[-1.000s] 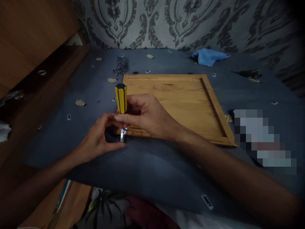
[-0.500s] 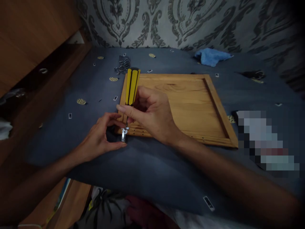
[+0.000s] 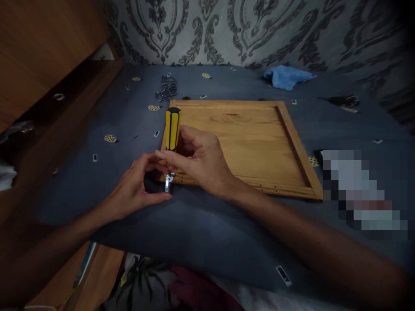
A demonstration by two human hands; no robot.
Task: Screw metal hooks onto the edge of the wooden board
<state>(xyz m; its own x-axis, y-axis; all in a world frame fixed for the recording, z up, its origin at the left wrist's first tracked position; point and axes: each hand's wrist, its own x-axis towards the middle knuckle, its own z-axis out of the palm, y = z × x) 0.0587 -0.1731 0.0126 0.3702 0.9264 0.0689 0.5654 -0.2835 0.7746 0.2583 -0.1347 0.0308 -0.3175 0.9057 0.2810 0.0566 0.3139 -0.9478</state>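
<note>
A wooden panel (image 3: 256, 138) with a raised frame lies flat on the dark blue cloth. At its near left corner sits a small silver metal hinge (image 3: 167, 183). My left hand (image 3: 138, 183) steadies this hinge, thumb at its lower end and fingers by its upper end. Held almost upright in my right hand (image 3: 204, 162) is a yellow and black screwdriver (image 3: 173, 129). The screwdriver's tip is down at the hinge, mostly hidden behind my fingers. Small dark holes run along the panel's near rail.
Several metal hinges (image 3: 167, 88) lie in a pile behind the panel's left corner. A blue rag (image 3: 288, 77) is at the back right, with a dark object (image 3: 346, 101) nearby. A blurred-out item (image 3: 359, 190) lies right of the panel. Wooden furniture (image 3: 48, 52) stands at left.
The screwdriver and my right hand have come down and slightly left, bringing the handle closer to the hinge. My left hand keeps its place.
</note>
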